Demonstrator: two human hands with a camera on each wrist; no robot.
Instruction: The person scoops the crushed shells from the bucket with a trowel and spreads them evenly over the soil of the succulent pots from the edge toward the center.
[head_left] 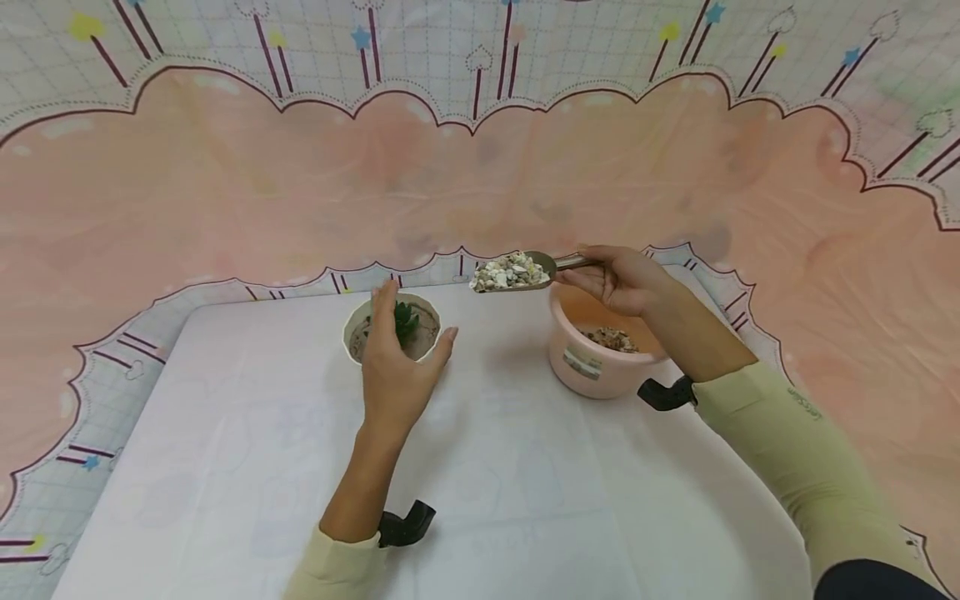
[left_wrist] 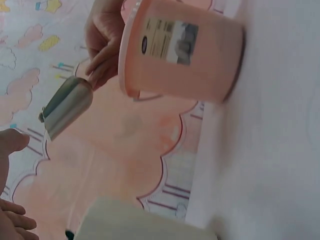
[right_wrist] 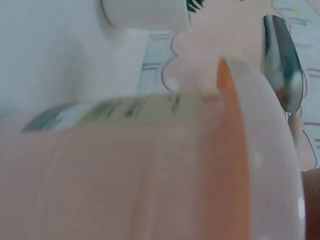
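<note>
1. We hold a metal scoop (head_left: pixel 525 268) by its handle in our right hand (head_left: pixel 618 279), fingers curled around the handle at its right end.
2. The scoop bowl sticks out to the left of that grip, heaped with small pale pebbles (head_left: pixel 510 272), and hangs in the air above the white table (head_left: pixel 247 467).
3. The loaded scoop sits between the two containers: left of and slightly above the rim of the pink tub (head_left: pixel 600 354), right of and beyond the white pot (head_left: pixel 358 333).
4. Our right hand hovers over the far rim of the pink tub, which has a layer of brownish gravel (head_left: pixel 611 338) at its bottom and a label on its near side.
5. Our left hand (head_left: pixel 397 367) grasps nothing: fingers extended, it cups the near right side of the white pot, fingertips over the rim and thumb spread to the right.
6. A small green succulent (head_left: pixel 406 321) stands in the pot's soil, just right of the left hand's fingers.
7. From the left wrist view, the scoop's rounded steel underside (left_wrist: pixel 67 107) shows, held well clear of the table.
</note>
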